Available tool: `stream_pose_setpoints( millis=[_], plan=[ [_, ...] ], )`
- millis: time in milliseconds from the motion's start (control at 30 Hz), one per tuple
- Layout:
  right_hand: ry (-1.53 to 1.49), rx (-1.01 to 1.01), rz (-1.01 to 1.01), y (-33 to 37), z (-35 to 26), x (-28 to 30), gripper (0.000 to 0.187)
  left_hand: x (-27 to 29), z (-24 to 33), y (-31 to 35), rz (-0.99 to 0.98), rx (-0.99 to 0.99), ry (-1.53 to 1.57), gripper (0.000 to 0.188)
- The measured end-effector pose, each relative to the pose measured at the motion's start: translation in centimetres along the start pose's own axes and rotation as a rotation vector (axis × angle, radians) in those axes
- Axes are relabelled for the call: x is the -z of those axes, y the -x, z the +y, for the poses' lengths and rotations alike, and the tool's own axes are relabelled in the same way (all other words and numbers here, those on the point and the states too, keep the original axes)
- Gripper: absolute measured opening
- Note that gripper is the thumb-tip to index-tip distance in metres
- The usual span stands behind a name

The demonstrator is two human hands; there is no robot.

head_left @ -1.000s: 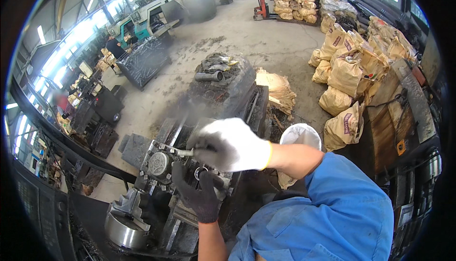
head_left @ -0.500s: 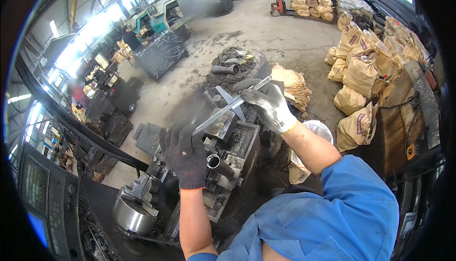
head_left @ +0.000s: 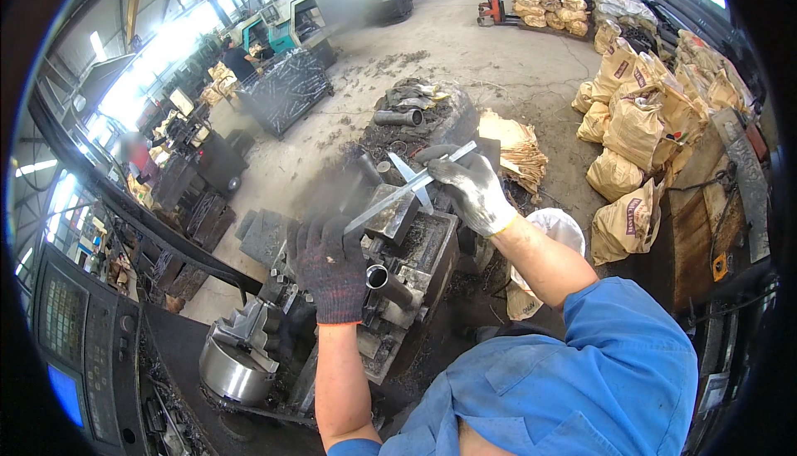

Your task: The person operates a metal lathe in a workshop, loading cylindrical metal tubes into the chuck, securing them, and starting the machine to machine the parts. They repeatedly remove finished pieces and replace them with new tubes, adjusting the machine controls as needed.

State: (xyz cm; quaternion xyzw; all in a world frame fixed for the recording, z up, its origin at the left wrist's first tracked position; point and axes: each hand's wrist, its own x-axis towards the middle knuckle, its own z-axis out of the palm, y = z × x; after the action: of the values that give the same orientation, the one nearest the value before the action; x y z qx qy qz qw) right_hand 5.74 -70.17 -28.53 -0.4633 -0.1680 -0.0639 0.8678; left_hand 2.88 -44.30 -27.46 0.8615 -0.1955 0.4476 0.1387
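Note:
A long metal vernier caliper (head_left: 390,198) lies slantwise across the middle, its jaws (head_left: 413,180) pointing to both sides of the beam. My right hand (head_left: 469,186), in a whitish glove with dark fingertips, is closed around its upper end by the slider. At the lower end is my left hand (head_left: 330,273) in a dark knitted glove. Its fingers curl against the beam's tip, their ends partly hidden. Just right of the left hand, an open-ended metal tube (head_left: 390,286) stands tilted on the machine's tool block (head_left: 427,248), below the caliper.
A shiny three-jaw chuck (head_left: 237,369) is at lower left, near a control panel (head_left: 87,344). Dark tube pieces (head_left: 398,117) lie on a heap beyond the machine. Stacked paper (head_left: 516,150), a white-lined bucket (head_left: 552,236) and filled paper sacks (head_left: 627,128) stand to the right.
The view has shifted slightly, so the surroundings sit a little differently. Both hands and the caliper keep nearly the same pose, a little lower in the picture.

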Motion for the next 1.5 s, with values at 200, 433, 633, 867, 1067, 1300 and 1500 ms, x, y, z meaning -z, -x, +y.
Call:
stream_pose_setpoints(
  millis=[200, 433, 633, 867, 1067, 1300, 1500],
  plan=[
    [-0.034, -0.022, -0.022, 0.0, 0.5, 0.1, 0.03, 0.3, 0.0, 0.0, -0.023, 0.015, 0.012, 0.014],
    [-0.055, -0.009, -0.016, -0.6, 1.8, 0.4, 0.028, -0.4, -0.8, 0.3, 0.005, -0.024, 0.004, 0.022],
    [0.01, -0.09, 0.032, 0.2, 0.5, -0.8, 0.033, -0.6, -1.1, 0.6, -0.02, 0.011, 0.019, 0.027],
    [-0.048, -0.049, 0.088, 0.1, 1.6, -1.2, 0.035, -0.8, -1.3, 0.6, -0.033, 0.001, 0.018, 0.028],
    [-0.069, -0.091, 0.05, 0.3, 1.2, -1.3, 0.035, -0.2, -1.2, 0.7, -0.075, 0.027, -0.002, 0.016],
    [-0.033, -0.093, 0.075, 0.1, 2.3, -0.5, 0.033, -0.5, -1.0, 0.7, -0.042, 0.034, -0.041, 0.03],
    [-0.057, -0.118, 0.082, 0.1, 2.7, -0.2, 0.031, -0.3, -1.0, 0.9, -0.058, 0.036, -0.055, 0.029]
  ],
)
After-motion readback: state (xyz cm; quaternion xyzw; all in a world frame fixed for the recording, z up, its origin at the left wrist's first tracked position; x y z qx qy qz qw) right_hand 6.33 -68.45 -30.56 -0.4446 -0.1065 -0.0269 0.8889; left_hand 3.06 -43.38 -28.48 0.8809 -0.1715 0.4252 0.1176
